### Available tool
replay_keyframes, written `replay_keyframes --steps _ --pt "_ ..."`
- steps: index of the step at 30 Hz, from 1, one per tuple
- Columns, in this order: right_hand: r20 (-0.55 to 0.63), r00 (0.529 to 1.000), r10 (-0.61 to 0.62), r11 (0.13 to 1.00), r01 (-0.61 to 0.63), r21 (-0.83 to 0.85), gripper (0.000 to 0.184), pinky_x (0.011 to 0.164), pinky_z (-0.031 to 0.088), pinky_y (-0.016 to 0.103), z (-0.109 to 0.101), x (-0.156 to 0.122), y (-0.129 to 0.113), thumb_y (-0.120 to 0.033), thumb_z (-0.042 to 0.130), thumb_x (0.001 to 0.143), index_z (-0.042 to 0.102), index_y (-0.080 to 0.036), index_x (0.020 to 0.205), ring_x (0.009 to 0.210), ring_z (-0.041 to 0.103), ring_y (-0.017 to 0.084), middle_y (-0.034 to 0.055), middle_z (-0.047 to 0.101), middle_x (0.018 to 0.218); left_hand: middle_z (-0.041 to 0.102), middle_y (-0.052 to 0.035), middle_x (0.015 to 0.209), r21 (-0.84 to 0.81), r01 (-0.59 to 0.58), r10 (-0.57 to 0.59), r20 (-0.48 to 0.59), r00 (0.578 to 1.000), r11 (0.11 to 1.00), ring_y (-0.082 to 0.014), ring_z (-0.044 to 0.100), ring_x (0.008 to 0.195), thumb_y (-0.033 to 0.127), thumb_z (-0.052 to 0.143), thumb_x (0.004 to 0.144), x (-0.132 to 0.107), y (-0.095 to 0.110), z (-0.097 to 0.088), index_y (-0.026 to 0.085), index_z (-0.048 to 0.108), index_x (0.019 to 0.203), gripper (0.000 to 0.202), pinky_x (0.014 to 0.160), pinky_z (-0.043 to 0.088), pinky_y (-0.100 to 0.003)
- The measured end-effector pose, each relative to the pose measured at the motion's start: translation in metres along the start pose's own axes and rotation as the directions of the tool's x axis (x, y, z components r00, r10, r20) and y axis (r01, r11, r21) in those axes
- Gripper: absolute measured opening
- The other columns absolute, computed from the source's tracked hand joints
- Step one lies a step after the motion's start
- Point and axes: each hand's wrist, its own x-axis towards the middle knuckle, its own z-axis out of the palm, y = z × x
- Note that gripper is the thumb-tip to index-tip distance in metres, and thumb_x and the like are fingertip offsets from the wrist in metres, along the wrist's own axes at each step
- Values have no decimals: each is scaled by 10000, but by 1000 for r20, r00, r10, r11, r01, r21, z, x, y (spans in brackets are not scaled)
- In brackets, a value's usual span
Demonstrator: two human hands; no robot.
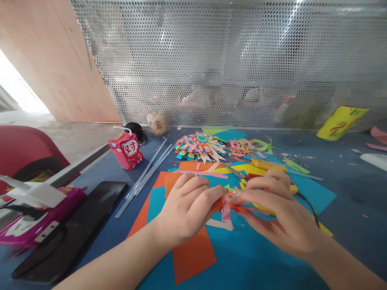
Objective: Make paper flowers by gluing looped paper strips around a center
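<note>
My left hand [188,209] and my right hand [281,215] meet over the blue table, both pinching a small orange and pink paper piece [227,204] with cut strips. The fingers of both hands are curled tight round it. Under the hands lie sheets of orange paper [193,253] and blue paper [248,257]. Just behind the right hand lie yellow-handled scissors [266,164]. Farther back sits a round multicoloured paper rosette [199,146].
A red drink carton [126,150] with a straw stands at the left, beside clear glue sticks [148,171]. A black phone [75,225] and a pink pack [33,225] lie near left. Perforated metal screen [229,60] walls the table's far edge. Paper scraps [250,147] are scattered behind.
</note>
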Motion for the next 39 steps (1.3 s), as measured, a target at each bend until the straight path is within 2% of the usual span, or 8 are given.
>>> replay_keyframes --steps 12,17,19,22,25,27,33,39 --pt "36 998 51 992 -55 111 134 866 332 328 2 0 2 -177 511 839 549 -205 965 856 565 132 9 631 886 624 -48 715 -32 8 -7 22 1000 999 -166 549 717 136 561 791 2 2 1 127 492 972 195 671 438 -316" --pt "-8 998 65 988 -63 144 207 851 376 327 6 0 4 -168 546 818 524 -212 1020 878 570 145 -5 647 878 652 -22 790 -162 178 -162 107 981 971 -168 578 769 128 579 765 0 4 3 185 452 1034 303 718 432 -315" --pt "-25 992 120 982 -115 151 256 850 403 321 8 0 5 -189 558 812 512 -227 1061 910 569 154 -8 652 893 646 11 780 -265 362 -322 184 929 894 -148 593 765 112 589 746 1 5 5 219 426 1071 379 723 438 -290" --pt "-56 971 232 967 -224 125 429 831 452 325 12 -1 6 -269 571 805 424 -222 1205 978 553 183 28 635 984 630 35 744 -401 637 -540 339 770 658 -123 603 704 145 603 729 3 7 8 238 424 1059 387 656 447 -244" --pt "-46 944 328 942 -322 96 503 806 489 339 16 -2 8 -367 582 783 409 -225 1234 1058 523 222 68 586 1107 633 19 735 -444 789 -624 488 610 425 -132 591 680 205 620 713 6 9 10 227 447 1028 361 623 439 -247" --pt "-15 923 384 918 -380 114 481 790 507 336 17 -2 9 -398 585 771 443 -235 1201 1085 513 233 74 562 1150 634 11 724 -442 832 -633 548 546 335 -134 570 661 226 635 694 8 9 11 218 457 1026 377 619 429 -256" --pt "76 893 444 866 -450 219 407 774 516 320 19 -1 8 -356 570 788 445 -265 1164 1022 544 203 33 621 1020 605 26 675 -424 852 -632 580 515 306 -112 496 606 175 652 646 10 8 10 198 474 1020 415 583 391 -241" --pt "165 848 503 784 -528 326 446 794 502 347 19 1 4 -335 598 770 392 -289 1163 843 584 172 -26 631 816 623 5 709 -423 839 -614 575 541 343 -121 511 616 184 644 658 10 8 12 186 461 1023 408 601 402 -259"
